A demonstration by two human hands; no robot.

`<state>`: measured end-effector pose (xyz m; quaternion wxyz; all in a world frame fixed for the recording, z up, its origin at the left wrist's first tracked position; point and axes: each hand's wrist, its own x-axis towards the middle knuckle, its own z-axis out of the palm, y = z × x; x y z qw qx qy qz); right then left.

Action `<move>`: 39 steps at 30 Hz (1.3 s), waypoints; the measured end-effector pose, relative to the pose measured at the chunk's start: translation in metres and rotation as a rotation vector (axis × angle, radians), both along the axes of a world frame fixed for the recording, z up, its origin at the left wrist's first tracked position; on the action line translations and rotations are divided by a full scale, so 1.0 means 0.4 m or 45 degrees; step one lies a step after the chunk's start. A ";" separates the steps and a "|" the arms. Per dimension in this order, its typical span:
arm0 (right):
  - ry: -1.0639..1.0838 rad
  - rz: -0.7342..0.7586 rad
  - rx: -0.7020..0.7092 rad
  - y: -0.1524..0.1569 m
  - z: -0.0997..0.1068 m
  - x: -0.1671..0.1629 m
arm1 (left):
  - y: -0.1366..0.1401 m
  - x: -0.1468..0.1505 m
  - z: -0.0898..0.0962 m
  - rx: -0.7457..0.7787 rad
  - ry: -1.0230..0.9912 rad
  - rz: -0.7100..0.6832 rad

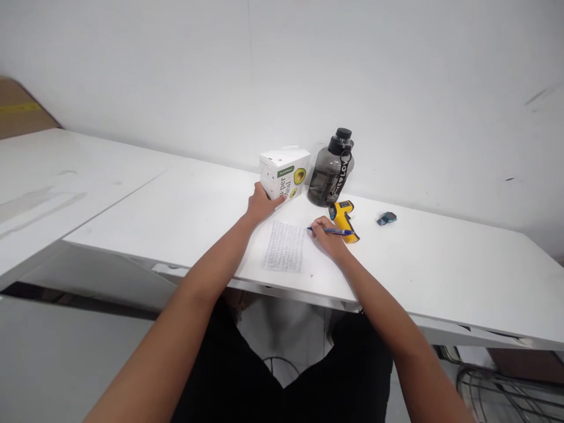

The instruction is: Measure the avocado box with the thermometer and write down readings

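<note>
My left hand [263,204] grips the lower part of a white box [285,171] printed with avocados, which stands on the white table. A blue pen [337,231] is pinched in my right hand [324,232], its tip pointing left near the edge of a handwritten sheet of paper [284,247]. The sheet lies flat between my forearms, covered with dense lines of writing. Just beyond my right hand rests a yellow and black infrared thermometer [344,220], partly behind the hand and pen. Behind it a large grey bottle [332,168] with a black cap and strap stands upright.
On the right side of the table [449,264] lies a small dark teal object [386,218] whose kind I cannot make out. A white wall runs along the back. A cardboard box [24,108] stands at the far left. Below right is a wire rack [506,388].
</note>
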<state>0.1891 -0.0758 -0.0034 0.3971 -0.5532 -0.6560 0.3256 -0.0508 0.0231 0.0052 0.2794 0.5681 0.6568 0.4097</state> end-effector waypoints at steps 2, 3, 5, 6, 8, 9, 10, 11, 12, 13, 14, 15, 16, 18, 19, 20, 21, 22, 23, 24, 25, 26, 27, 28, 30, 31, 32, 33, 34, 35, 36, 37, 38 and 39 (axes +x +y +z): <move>-0.003 -0.026 0.012 -0.001 0.003 -0.001 | -0.003 0.001 0.003 -0.004 -0.005 -0.006; -0.007 -0.049 0.020 -0.002 0.004 -0.002 | -0.005 0.001 0.004 -0.008 -0.008 -0.008; -0.009 -0.082 0.022 -0.003 0.004 -0.003 | -0.007 0.001 0.005 -0.011 -0.014 -0.011; -0.008 -0.082 0.017 -0.004 0.004 -0.003 | -0.007 0.001 0.005 -0.013 -0.014 -0.008; -0.005 -0.065 0.015 -0.005 0.002 -0.004 | -0.007 0.002 0.004 -0.006 -0.013 -0.007; -0.003 -0.060 0.018 -0.005 0.002 -0.003 | -0.006 0.002 0.004 -0.002 -0.013 -0.011; -0.001 -0.054 0.021 -0.005 0.002 -0.003 | -0.006 0.002 0.003 0.000 -0.012 -0.018; -0.003 -0.049 0.020 -0.005 0.002 -0.004 | -0.006 0.002 0.003 0.002 -0.012 -0.023; -0.007 -0.047 0.019 -0.005 0.002 -0.004 | -0.006 0.002 0.004 0.004 -0.011 -0.025; -0.014 -0.045 0.019 -0.005 0.003 -0.004 | -0.006 0.002 0.004 0.003 -0.010 -0.023; -0.020 -0.045 0.023 -0.005 0.004 -0.005 | -0.006 0.003 0.005 0.000 -0.009 -0.017; -0.025 -0.044 0.027 -0.005 0.005 -0.005 | -0.007 0.003 0.006 -0.002 -0.009 -0.013; -0.028 -0.039 0.027 -0.005 0.006 -0.006 | -0.007 0.004 0.008 -0.004 -0.010 -0.009; -0.030 -0.024 0.016 -0.007 0.009 -0.006 | -0.008 0.004 0.009 -0.006 -0.014 -0.009; -0.031 -0.015 0.003 -0.008 0.010 -0.005 | -0.008 0.004 0.009 -0.006 -0.018 -0.012; -0.031 -0.007 -0.010 -0.009 0.012 -0.005 | -0.007 0.004 0.008 -0.005 -0.022 -0.013; -0.030 -0.003 -0.019 -0.010 0.013 -0.005 | -0.007 0.003 0.007 -0.003 -0.027 -0.013; -0.030 -0.004 -0.022 -0.011 0.014 -0.005 | -0.006 0.003 0.005 0.001 -0.032 -0.014; -0.030 -0.010 -0.020 -0.012 0.015 -0.005 | -0.005 0.002 0.003 0.005 -0.037 -0.015; -0.032 -0.019 -0.014 -0.013 0.015 -0.006 | -0.004 0.002 0.001 0.010 -0.040 -0.016; -0.033 -0.030 -0.007 -0.013 0.015 -0.006 | -0.003 0.001 -0.002 0.014 -0.042 -0.015; -0.032 -0.045 0.001 -0.013 0.015 -0.008 | -0.002 0.000 -0.004 0.017 -0.043 -0.014; -0.031 -0.062 0.008 -0.013 0.015 -0.009 | -0.001 0.000 -0.005 0.019 -0.042 -0.015; -0.030 -0.073 0.015 -0.012 0.015 -0.010 | -0.001 0.000 -0.005 0.020 -0.040 -0.016; -0.027 -0.081 0.017 -0.012 0.014 -0.010 | -0.002 0.000 -0.003 0.021 -0.034 -0.019; -0.027 -0.075 0.010 -0.011 0.015 -0.010 | -0.002 0.001 -0.002 0.020 -0.032 -0.021; -0.030 -0.062 -0.003 -0.011 0.015 -0.010 | -0.003 0.001 0.000 0.015 -0.032 -0.024; -0.033 -0.049 -0.019 -0.012 0.016 -0.009 | -0.003 0.002 0.002 0.008 -0.035 -0.026; -0.036 -0.042 -0.031 -0.012 0.016 -0.008 | -0.003 0.002 0.003 0.002 -0.039 -0.026; -0.039 -0.042 -0.038 -0.012 0.016 -0.007 | -0.003 0.003 0.003 0.000 -0.043 -0.025; -0.041 -0.047 -0.037 -0.012 0.016 -0.006 | -0.003 0.003 0.003 0.000 -0.046 -0.022; -0.042 -0.056 -0.031 -0.012 0.015 -0.005 | -0.002 0.002 0.002 0.004 -0.047 -0.019; -0.041 -0.065 -0.021 -0.012 0.015 -0.004 | -0.001 0.002 0.000 0.011 -0.047 -0.018; -0.042 -0.067 -0.015 -0.011 0.014 -0.004 | 0.001 0.001 -0.002 0.018 -0.048 -0.019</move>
